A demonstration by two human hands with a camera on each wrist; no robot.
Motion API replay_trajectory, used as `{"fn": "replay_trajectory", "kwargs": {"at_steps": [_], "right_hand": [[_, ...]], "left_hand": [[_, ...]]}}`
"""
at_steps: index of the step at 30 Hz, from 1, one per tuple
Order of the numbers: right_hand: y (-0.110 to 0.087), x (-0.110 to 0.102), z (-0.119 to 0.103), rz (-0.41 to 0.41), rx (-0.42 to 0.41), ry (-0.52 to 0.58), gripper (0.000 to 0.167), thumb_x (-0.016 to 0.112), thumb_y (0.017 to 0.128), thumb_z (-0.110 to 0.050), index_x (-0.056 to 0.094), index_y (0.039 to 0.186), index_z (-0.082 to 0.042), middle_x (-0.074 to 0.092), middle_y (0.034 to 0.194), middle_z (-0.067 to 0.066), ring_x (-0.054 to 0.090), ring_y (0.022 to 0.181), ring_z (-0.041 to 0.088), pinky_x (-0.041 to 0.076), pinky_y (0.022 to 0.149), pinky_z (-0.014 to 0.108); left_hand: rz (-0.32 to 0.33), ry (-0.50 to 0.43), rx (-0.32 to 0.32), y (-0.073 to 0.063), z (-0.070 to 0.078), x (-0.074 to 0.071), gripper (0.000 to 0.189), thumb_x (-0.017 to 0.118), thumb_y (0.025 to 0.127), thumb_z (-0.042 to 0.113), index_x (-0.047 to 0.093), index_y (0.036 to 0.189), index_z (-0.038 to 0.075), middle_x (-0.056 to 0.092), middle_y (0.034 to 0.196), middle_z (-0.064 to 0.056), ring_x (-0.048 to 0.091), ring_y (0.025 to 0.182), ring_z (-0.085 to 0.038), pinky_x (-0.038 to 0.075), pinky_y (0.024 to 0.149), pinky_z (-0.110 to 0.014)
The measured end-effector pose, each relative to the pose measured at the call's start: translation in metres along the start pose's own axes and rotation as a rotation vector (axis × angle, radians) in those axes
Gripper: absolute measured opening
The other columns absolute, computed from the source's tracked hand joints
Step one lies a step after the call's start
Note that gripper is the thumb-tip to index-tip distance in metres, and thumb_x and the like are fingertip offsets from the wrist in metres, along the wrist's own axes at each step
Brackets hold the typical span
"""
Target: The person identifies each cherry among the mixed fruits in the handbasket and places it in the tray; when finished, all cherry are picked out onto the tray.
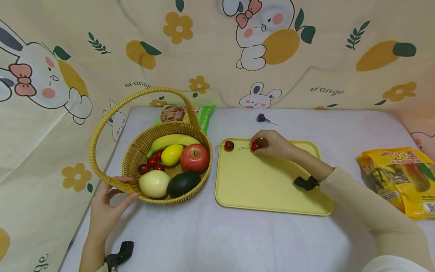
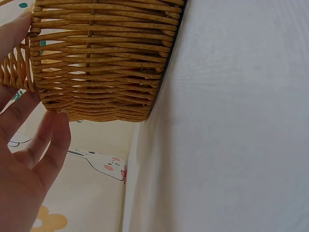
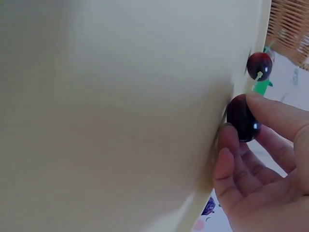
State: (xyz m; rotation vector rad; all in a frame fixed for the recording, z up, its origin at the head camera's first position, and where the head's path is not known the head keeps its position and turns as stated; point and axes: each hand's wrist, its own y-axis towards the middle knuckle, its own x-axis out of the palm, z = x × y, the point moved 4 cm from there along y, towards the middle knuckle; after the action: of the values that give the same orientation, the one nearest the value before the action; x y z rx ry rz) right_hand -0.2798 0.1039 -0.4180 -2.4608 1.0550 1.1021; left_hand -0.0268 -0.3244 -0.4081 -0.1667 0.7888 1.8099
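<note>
Pinching a glossy cherry point(image 1: 254, 146), right hand point(image 1: 274, 145) overhangs smooth tray point(image 1: 258, 181); left hand point(image 1: 105, 211) grips woven basket point(image 1: 129, 163) partly hiding packet point(image 1: 205, 116).

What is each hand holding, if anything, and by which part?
Right hand: a cherry, by its round body. Left hand: the basket, by its handle's base.

Cloth point(image 1: 217, 56): "orange" in dark script beyond right grip point(image 1: 273, 144), off to its right; same word beyond left grip point(image 1: 106, 207). Left of left grip, nearer: turned lettering on cloth, cut off at edge. Yellow bag point(image 1: 401, 181), right of right grip: big letters across top, apparently "TOS", partly unclear; small print starting "Net"; barcode point(image 1: 429, 207) low on bag. Green packet point(image 1: 205, 118) beyond left grip: white characters, too small to read.
</note>
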Motion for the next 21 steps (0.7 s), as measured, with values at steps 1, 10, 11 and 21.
{"fn": "replay_trajectory", "kwargs": {"at_steps": [1,10,11,21], "right_hand": [[0.000,0.000,0.000,0.000,-0.001,-0.005,0.032,0.081,0.080,-0.001,0.069,0.109,0.004,0.066,0.102,0.014,0.054,0.085,0.025,0.046,0.071,0.030],[0.022,-0.026,-0.051,0.026,-0.095,-0.077,0.037,0.079,0.086,-0.015,0.066,0.116,0.004,0.067,0.110,0.017,0.065,0.090,0.028,0.055,0.077,0.041],[0.033,-0.025,-0.069,0.011,-0.143,-0.044,0.036,0.078,0.087,-0.014,0.066,0.116,0.003,0.067,0.112,0.017,0.065,0.093,0.029,0.056,0.079,0.042],[0.164,0.088,-0.229,-0.538,-0.425,0.196,0.042,0.069,0.089,0.001,0.060,0.129,0.004,0.062,0.128,0.016,0.061,0.112,0.023,0.050,0.093,0.024]], "left_hand": [[0.001,-0.001,-0.001,0.000,-0.001,0.000,0.059,0.079,0.065,-0.023,0.062,0.120,-0.007,0.059,0.121,-0.019,0.053,0.116,-0.010,0.045,0.088,-0.014],[0.003,-0.019,0.005,0.000,0.004,-0.002,0.058,0.079,0.065,-0.023,0.061,0.118,-0.008,0.059,0.120,-0.021,0.053,0.115,-0.012,0.045,0.088,-0.015],[0.006,-0.014,0.004,0.000,0.004,-0.002,0.058,0.079,0.065,-0.023,0.061,0.118,-0.008,0.059,0.120,-0.021,0.053,0.115,-0.011,0.045,0.088,-0.015],[0.015,-0.016,-0.008,0.000,0.000,0.001,0.053,0.077,0.067,-0.023,0.061,0.116,-0.011,0.061,0.120,-0.010,0.053,0.113,-0.010,0.045,0.088,-0.015]]}}
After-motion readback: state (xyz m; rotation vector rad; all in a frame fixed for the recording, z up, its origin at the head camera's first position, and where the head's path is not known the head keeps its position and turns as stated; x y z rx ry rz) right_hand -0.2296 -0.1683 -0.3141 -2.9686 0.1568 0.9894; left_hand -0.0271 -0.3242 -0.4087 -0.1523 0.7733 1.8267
